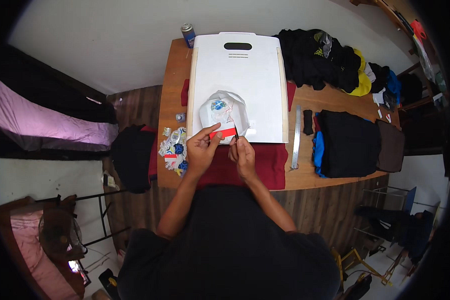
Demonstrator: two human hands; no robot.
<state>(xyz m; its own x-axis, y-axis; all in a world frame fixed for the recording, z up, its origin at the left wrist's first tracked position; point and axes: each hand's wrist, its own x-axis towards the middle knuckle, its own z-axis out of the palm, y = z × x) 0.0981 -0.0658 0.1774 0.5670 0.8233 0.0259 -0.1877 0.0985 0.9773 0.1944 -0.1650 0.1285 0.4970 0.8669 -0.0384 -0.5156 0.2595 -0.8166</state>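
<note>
My left hand (202, 147) pinches a small red-and-white piece (223, 132), flat like a label or film, between thumb and fingers. In my right hand (242, 156) is a slim dark tool (236, 132), its tip against the right end of that piece; its exact kind is too small to make out. Both hands are over the near edge of a white board (260, 75) with a handle slot. Just beyond them, a whitish round open bag or bowl (242, 107) holds blue-and-white pieces. Maroon cloth (265, 167) lies under the board's near end.
Loose cut-out stickers or scraps (177, 149) lie left of the board. A spray can (187, 35) stands at the far left corner. To the right are a metal ruler (297, 135), folded black clothing (347, 145) and a dark garment heap (310, 57) on the wooden table (310, 102).
</note>
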